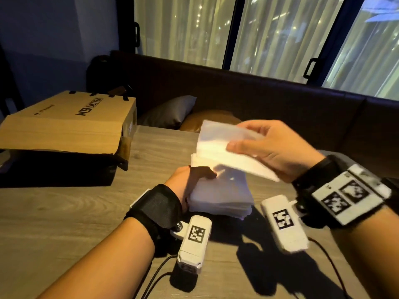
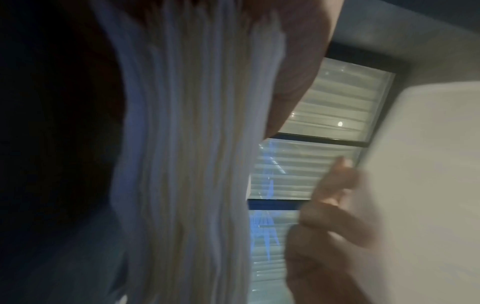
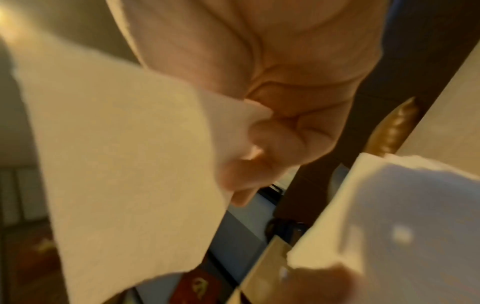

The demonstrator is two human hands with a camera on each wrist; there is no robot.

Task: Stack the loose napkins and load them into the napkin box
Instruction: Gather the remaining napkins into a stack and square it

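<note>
Head view: right hand (image 1: 274, 152) pinches a thin limp bundle of white paper napkins (image 1: 228, 152) above the thick white napkin stack (image 1: 222, 197) on the wooden surface (image 1: 64, 212), left hand (image 1: 187, 184) seemingly gripping its side; soft, grip edges.

Napkin stack (image 1: 222, 197) hides left hand (image 1: 183, 184) fingers; wrist views blurred.

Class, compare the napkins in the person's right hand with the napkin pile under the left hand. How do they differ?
The napkins in the right hand, a thin bundle, are lifted and tilted; the pile is thick and lies flat on the table. The right hand pinches the bundle; the left hand steadies the pile's side. Both are white.
</note>
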